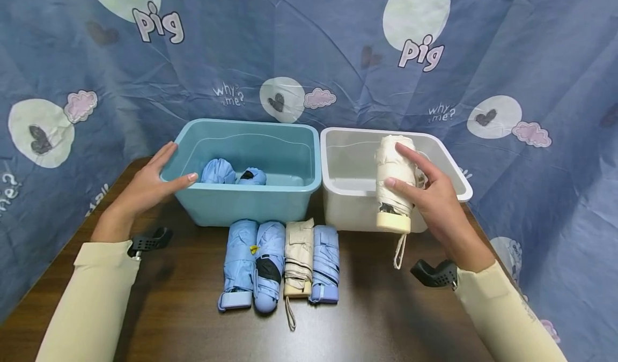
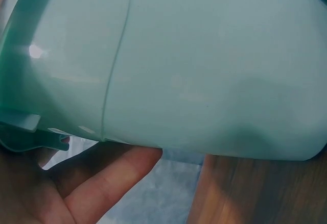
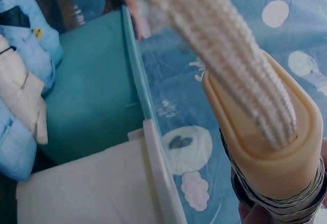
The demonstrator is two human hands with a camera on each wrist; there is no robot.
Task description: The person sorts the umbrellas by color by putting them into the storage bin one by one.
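Note:
My right hand (image 1: 439,201) grips a folded cream umbrella (image 1: 395,174) upright over the front wall of the white bin (image 1: 347,206). Its pale yellow handle end points down with a wrist strap hanging; the right wrist view shows that handle (image 3: 276,168) and strap (image 3: 219,45) close up. At the left corner of the teal bin (image 1: 241,206), my left hand (image 1: 145,185) touches the rim, thumb over the front edge and fingers along the outer side. In the left wrist view, fingers (image 2: 112,183) lie against the bin's wall (image 2: 204,71). Two blue umbrellas (image 1: 219,171) sit inside the teal bin.
In front of the bins, a row of folded umbrellas lies on the brown table (image 1: 193,308): a light blue one (image 1: 240,255), a blue one with a black patch (image 1: 270,244), a cream one (image 1: 299,244) and a blue one (image 1: 325,255). A patterned blue cloth (image 1: 338,45) hangs behind.

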